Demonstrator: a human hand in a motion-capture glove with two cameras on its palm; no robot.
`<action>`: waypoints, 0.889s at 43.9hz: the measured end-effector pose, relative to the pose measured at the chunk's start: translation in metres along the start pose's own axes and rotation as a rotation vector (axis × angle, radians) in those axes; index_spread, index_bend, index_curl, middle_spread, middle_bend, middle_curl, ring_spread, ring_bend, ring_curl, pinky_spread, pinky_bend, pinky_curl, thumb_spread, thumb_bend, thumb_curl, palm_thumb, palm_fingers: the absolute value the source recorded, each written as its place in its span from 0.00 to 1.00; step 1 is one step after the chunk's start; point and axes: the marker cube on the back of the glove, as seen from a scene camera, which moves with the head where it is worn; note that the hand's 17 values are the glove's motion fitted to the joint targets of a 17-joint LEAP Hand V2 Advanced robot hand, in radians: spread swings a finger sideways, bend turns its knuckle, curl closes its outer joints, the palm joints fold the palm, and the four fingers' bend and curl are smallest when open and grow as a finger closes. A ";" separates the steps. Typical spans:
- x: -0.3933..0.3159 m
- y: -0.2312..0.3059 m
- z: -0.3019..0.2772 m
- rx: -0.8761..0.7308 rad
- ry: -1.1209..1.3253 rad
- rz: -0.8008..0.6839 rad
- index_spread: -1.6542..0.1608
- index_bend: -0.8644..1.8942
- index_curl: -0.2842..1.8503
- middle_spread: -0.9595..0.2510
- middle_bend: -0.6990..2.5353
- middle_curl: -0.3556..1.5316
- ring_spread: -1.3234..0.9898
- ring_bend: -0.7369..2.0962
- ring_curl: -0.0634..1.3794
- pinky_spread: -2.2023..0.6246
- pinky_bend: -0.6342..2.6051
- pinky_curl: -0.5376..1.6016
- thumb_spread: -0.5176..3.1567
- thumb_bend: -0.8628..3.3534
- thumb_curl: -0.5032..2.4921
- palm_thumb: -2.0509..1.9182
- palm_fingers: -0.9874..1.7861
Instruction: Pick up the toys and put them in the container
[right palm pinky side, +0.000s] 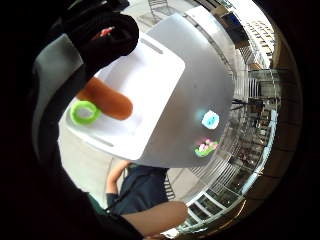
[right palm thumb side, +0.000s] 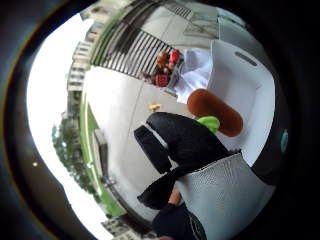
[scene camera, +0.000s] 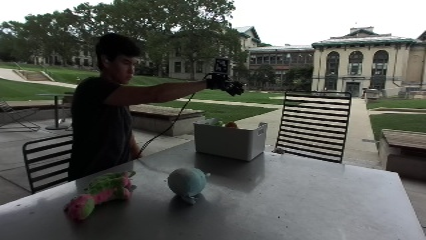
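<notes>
My gloved right hand (scene camera: 225, 84) is raised well above the white container (scene camera: 229, 142) at the table's far side, fingers relaxed and holding nothing. In the palm views the black fingers (right palm pinky side: 107, 37) (right palm thumb side: 180, 140) hang over the container (right palm pinky side: 145, 75) (right palm thumb side: 235, 85). An orange oblong toy (right palm pinky side: 107, 100) (right palm thumb side: 215, 111) and a green ring (right palm pinky side: 85, 112) (right palm thumb side: 209, 122) lie inside it. A teal round plush (scene camera: 187, 182) (right palm pinky side: 210, 119) and a pink-and-green plush (scene camera: 100, 192) (right palm pinky side: 206, 147) lie on the grey table (scene camera: 299, 200) near its front edge.
A black slatted chair (scene camera: 313, 125) stands at the table's far side, right of the container. Another chair (scene camera: 46, 160) is behind the person at the left. The person's other arm (scene camera: 136, 150) hangs down by the table edge.
</notes>
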 end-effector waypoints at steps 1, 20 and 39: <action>0.005 0.003 -0.002 0.008 -0.039 0.062 0.77 0.36 0.17 0.81 0.33 0.44 0.54 0.56 0.27 0.75 0.60 0.46 0.44 0.18 0.42 0.49 0.32; 0.227 0.095 -0.018 0.127 0.241 0.485 0.76 0.36 0.21 0.82 0.32 0.43 0.58 0.49 0.22 0.78 0.57 0.43 0.44 0.19 0.32 0.49 0.31; 0.308 0.153 0.034 0.070 0.113 0.529 0.73 0.38 0.25 0.77 0.22 0.33 0.57 0.39 0.18 0.75 0.66 0.45 0.43 0.19 0.27 0.49 0.30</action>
